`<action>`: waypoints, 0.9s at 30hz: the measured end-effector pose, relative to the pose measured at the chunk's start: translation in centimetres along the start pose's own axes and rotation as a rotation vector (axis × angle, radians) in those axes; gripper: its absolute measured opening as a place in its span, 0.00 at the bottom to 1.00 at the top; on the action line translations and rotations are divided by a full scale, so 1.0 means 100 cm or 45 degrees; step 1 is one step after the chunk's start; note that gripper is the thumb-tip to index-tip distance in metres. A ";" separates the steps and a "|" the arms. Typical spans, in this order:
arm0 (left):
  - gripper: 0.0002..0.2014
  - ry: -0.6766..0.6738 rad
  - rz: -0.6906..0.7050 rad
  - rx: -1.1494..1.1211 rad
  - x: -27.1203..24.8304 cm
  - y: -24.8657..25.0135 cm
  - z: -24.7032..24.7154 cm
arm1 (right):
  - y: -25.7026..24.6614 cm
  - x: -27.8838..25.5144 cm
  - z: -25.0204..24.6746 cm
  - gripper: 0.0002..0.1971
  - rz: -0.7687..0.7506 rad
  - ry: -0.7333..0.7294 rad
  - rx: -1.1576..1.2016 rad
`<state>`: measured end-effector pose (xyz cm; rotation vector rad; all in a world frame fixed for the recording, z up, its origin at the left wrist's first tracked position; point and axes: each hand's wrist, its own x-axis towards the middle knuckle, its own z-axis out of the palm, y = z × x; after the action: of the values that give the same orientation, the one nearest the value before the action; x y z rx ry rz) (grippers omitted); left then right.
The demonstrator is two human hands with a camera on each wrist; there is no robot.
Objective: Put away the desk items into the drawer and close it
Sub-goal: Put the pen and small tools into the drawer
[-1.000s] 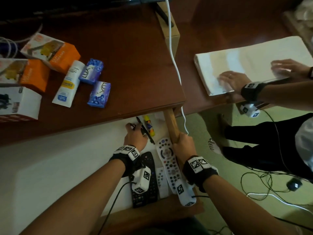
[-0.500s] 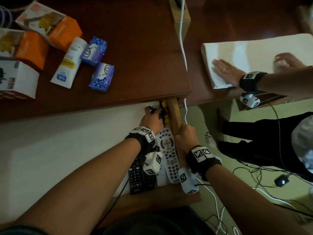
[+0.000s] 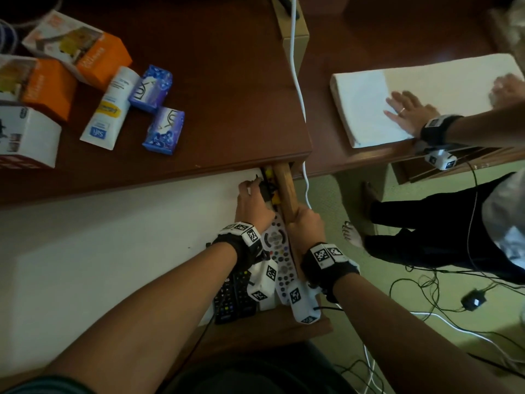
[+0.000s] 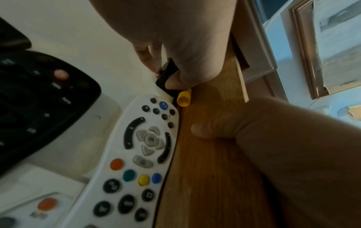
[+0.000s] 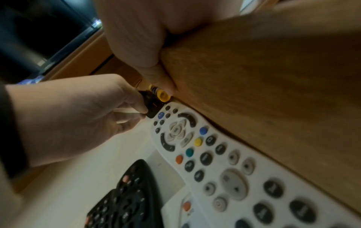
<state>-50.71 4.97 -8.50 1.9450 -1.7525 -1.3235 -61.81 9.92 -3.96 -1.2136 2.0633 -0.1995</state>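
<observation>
Drawer (image 3: 287, 191) open under desk (image 3: 227, 109). L hand (image 3: 252, 206) pinches black item (image 4: 166, 75) inside by white remote (image 3: 279, 260); R hand (image 3: 308, 226) grips drawer's side wall. On desk: two "LUX" soaps (image 3: 163, 130), "Safi" tube (image 3: 106, 108).

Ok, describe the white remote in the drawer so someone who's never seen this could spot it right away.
Find the open drawer under the brown desk, where both hands work. The white remote lies lengthwise along the drawer's right wooden wall, between left hand and right hand. Unlike the black remotes beside it, it is white, with orange, green, yellow and blue buttons.
</observation>
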 end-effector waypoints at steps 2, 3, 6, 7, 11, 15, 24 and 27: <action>0.38 -0.024 0.008 -0.008 0.001 -0.001 0.003 | 0.001 0.000 0.000 0.10 0.001 -0.002 0.021; 0.39 -0.038 0.006 -0.013 0.001 -0.002 0.003 | 0.001 0.000 -0.001 0.10 0.004 -0.004 0.028; 0.41 -0.053 0.015 -0.012 0.002 -0.005 0.001 | 0.002 0.000 -0.001 0.10 0.005 -0.012 0.029; 0.41 -0.054 0.020 0.001 0.003 -0.006 0.000 | 0.002 0.000 0.000 0.10 0.002 -0.012 0.029; 0.37 -0.128 0.040 0.302 0.009 -0.004 0.000 | 0.003 0.001 0.001 0.12 0.000 -0.015 -0.010; 0.32 -0.060 0.134 0.550 0.009 -0.003 0.007 | 0.004 0.001 0.000 0.11 -0.006 -0.016 -0.028; 0.35 -0.052 0.023 0.369 0.009 -0.001 0.005 | 0.005 0.003 -0.001 0.07 -0.022 -0.036 0.002; 0.34 0.079 -0.101 0.068 0.004 0.004 0.003 | 0.007 0.005 0.002 0.07 -0.044 -0.029 0.007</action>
<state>-51.26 4.63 -8.57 2.0809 -1.7152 -1.2389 -62.34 10.00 -4.69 -1.2430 2.0222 -0.2064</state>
